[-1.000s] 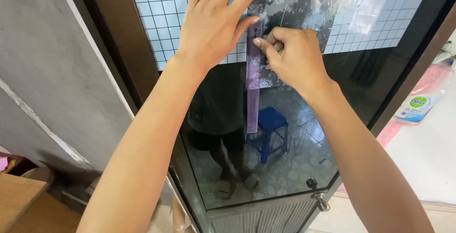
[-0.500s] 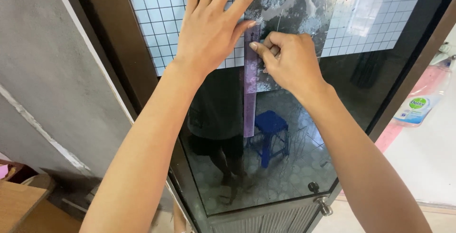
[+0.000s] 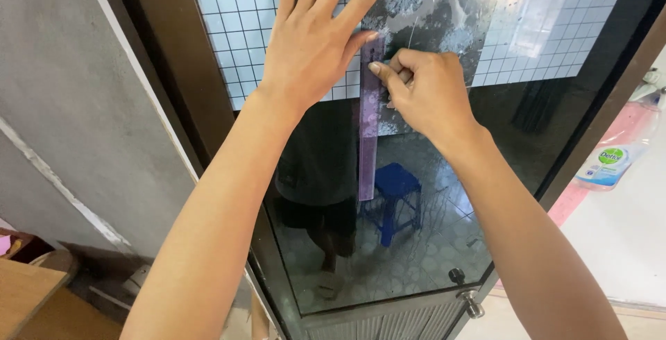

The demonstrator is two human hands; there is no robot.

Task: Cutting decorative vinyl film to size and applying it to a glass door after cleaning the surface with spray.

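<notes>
My left hand (image 3: pixel 309 48) lies flat with fingers spread on a white grid-lined sheet (image 3: pixel 229 21) stuck to a dark glass door (image 3: pixel 430 257). Its thumb rests at the top of a translucent purple ruler (image 3: pixel 368 153) held upright against the glass. My right hand (image 3: pixel 427 94) is just right of the ruler, fingers pinched on a small tool that is mostly hidden. Its fingertips touch the ruler's right edge. A patterned grey film (image 3: pixel 444 7) covers the glass above the right hand.
The glass reflects a blue stool (image 3: pixel 397 194) and a standing person's legs. A round knob (image 3: pixel 472 305) sits at the door's lower right. A plastic bottle (image 3: pixel 610 166) lies on the floor at right. A grey wall (image 3: pixel 69 104) and wooden furniture (image 3: pixel 21 291) are at left.
Almost nothing differs. The view has shifted slightly, and both hands stay at the ruler in the same pose.
</notes>
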